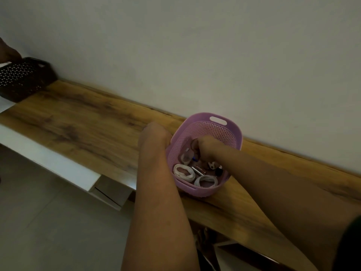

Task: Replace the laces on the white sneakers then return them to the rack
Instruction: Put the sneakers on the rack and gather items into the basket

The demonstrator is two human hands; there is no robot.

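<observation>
A purple perforated basket (pixel 218 130) stands on the wooden cabinet top (pixel 88 122) against the wall. Two coils of white lace (pixel 184 171) (pixel 206 181) lie at its near end, among several small items. My left hand (pixel 155 133) rests against the basket's left rim and steadies it. My right hand (pixel 209 146) reaches down inside the basket with curled fingers, and what they hold is hidden. No sneakers are in view.
A dark perforated basket (pixel 23 79) sits at the far left end of the top, beside another person's hand (pixel 8 53). A white drawer front (pixel 64 169) juts out below the top. Pale tiled floor (pixel 58 222) lies lower left.
</observation>
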